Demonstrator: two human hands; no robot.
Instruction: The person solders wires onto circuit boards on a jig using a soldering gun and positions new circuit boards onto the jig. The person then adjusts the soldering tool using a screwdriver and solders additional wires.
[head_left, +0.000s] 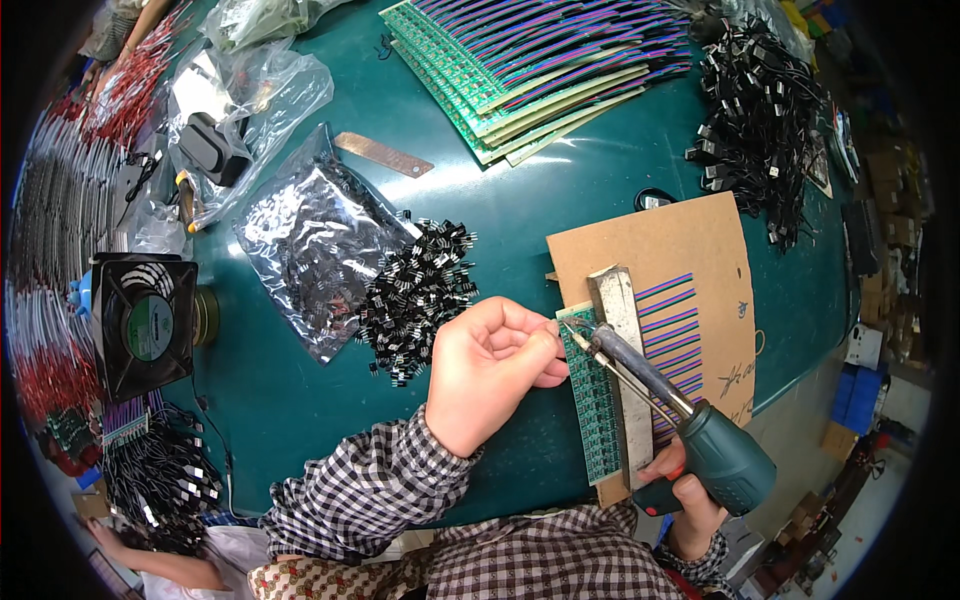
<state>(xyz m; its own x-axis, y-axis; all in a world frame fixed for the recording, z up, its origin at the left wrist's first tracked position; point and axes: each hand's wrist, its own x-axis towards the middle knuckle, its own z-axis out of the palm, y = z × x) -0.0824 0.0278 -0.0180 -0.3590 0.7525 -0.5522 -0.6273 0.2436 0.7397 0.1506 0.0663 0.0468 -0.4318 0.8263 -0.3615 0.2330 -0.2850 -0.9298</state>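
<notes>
My right hand [692,515] is wrapped round the handle of a green soldering gun [728,455], whose tip reaches the top end of a green circuit board panel [597,420]. Close to that tip, my left hand [490,365] pinches thumb and forefinger together at the board's left edge; whatever lies between them is too small to name. A metal bar [618,310] lies along the board, over the striped ribbon wires [670,320] that extend to its right. All this rests on a cardboard sheet [715,250].
Left of my left hand are a heap of small black connectors [415,300] and a clear bag [310,240] of dark parts. Wired panels [470,90] are stacked behind; black cables [755,110] lie back right. A fan [145,325] stands left, near another person's arm [165,565].
</notes>
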